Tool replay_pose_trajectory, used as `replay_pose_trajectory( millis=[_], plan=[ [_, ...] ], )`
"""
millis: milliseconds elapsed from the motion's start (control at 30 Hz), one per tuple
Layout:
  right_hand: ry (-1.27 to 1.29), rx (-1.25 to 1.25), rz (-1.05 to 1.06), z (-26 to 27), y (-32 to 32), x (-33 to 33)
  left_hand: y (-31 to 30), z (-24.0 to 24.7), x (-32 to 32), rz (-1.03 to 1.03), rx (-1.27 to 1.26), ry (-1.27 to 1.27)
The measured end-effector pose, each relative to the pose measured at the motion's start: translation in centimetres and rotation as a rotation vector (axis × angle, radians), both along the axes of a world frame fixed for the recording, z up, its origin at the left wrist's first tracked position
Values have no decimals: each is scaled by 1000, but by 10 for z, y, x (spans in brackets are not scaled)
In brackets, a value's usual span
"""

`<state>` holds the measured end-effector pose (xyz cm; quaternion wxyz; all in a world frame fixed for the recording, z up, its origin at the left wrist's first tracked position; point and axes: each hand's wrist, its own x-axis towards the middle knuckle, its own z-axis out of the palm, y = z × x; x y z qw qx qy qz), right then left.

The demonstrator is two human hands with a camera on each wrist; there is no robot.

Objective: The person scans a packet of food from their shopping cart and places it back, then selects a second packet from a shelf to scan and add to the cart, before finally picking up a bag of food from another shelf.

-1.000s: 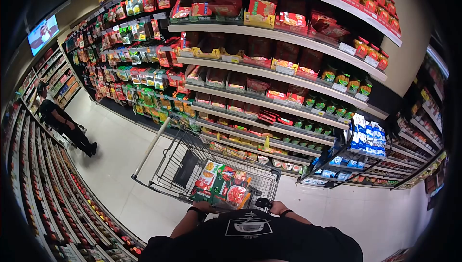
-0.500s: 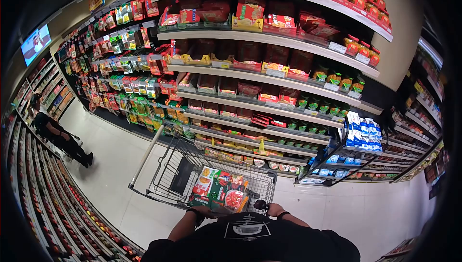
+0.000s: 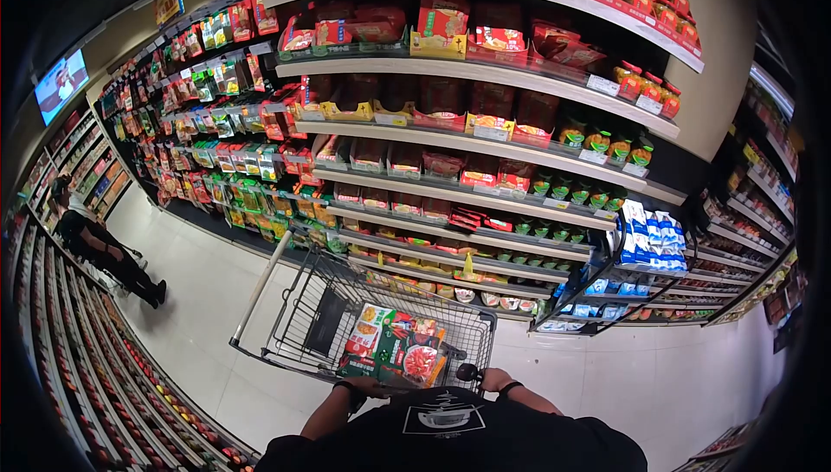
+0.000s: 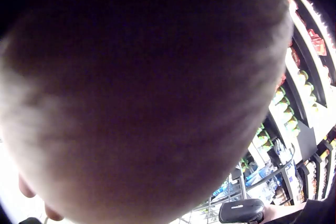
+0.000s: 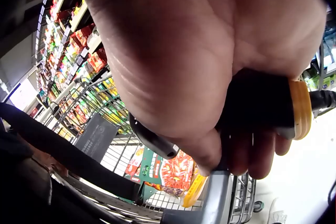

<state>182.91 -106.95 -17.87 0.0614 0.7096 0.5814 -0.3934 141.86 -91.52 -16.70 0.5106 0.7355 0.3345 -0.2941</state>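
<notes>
A grey wire shopping cart (image 3: 303, 320) stands side-on before me. My left hand (image 3: 363, 387) is on its near rim; a blurred palm (image 4: 147, 119) fills most of the left wrist view, with fingertips (image 4: 54, 213) curled below it. At the cart's front corner, my right hand (image 3: 496, 379) grips beside a black rounded part (image 3: 468, 372). From the right wrist, its fingers (image 5: 261, 161) wrap a black grip (image 5: 257, 103) with a yellow ring, joined to a grey bar (image 5: 214, 198). Red and green food packs (image 3: 394, 342) lie in the basket.
Tall shelves (image 3: 485, 139) of packets and jars run close along the cart's far side. A rack of blue-and-white bags (image 3: 653, 242) stands to the right. Someone in dark clothes (image 3: 99, 242) is in the aisle at left, beside low shelves (image 3: 95, 377). Pale tiled floor (image 3: 623, 377) extends rightward.
The shelves and cart have shifted slightly left in the head view. Both hands keep their places on the cart. The person at left has shifted slightly left.
</notes>
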Motion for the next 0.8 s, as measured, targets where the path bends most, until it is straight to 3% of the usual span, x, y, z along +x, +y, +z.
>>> replay_pose_trajectory(
  millis=[333,567,633,800],
  plan=[
    [-30,-13,96,-1,5,3,-6,36,8,38,11,20],
    [17,-13,77,36,4,-2,-11,13,-6,32,130,-105],
    [23,9,59,22,1,1,-12,6,-8,39,202,-57],
    [44,29,9,28,-1,1,-28,55,3,74,348,43]
  ],
)
